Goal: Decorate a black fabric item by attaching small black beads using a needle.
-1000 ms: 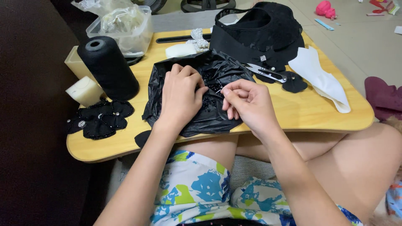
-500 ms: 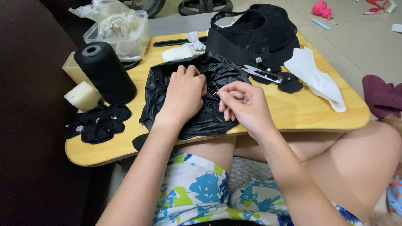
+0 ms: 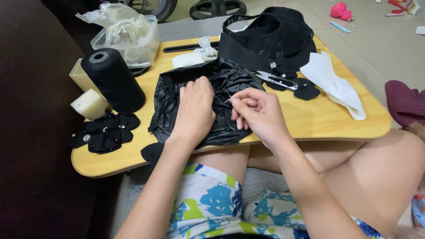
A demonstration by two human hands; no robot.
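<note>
The right hand (image 3: 256,113) has moved a bit closer, fingers pinched on a thin needle; the left hand (image 3: 195,110) still presses flat on the black plastic bag (image 3: 172,95) on the table (image 3: 327,119)

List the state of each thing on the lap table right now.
Crinkled black plastic bag: lying open, pressed down by left hand.
Right hand: fingertips pinched together over the bag.
Black thread cone: standing upright.
Small metal thread snips: lying flat, untouched.
Clear plastic container: lidless, stuffed.
</note>
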